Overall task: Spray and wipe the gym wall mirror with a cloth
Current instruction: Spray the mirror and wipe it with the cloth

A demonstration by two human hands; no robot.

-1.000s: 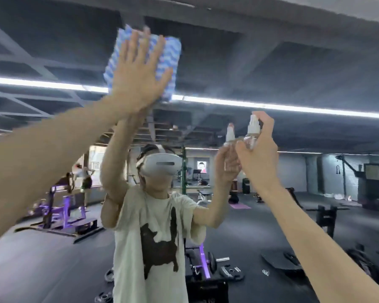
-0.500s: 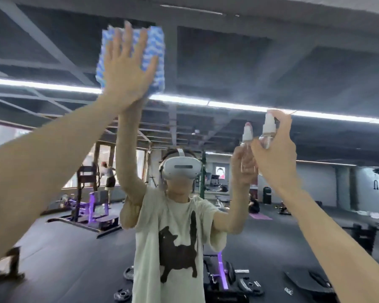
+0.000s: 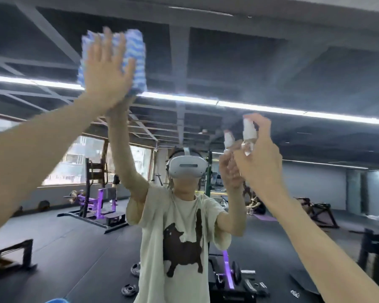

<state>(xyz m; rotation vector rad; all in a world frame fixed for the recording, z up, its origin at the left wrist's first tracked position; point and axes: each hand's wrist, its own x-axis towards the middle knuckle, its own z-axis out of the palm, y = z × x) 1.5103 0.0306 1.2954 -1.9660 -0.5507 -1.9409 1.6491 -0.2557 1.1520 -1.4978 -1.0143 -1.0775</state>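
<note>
Arms both raised toward mirror [image 3: 271, 62]. Left arm stretched high; left hand [image 3: 107, 68] flat, fingers spread, pressing blue-and-white cloth [image 3: 137, 51] against the glass, upper left. Right arm lower; right hand [image 3: 260, 162] grips small spray bottle [image 3: 248, 131], finger over its white top.

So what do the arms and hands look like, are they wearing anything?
The left hand and the right hand show no gloves, rings or watch, and no sleeves cover the arms in view. The mirror shows the short sleeves of a cream T-shirt with a dark cat print.
</note>
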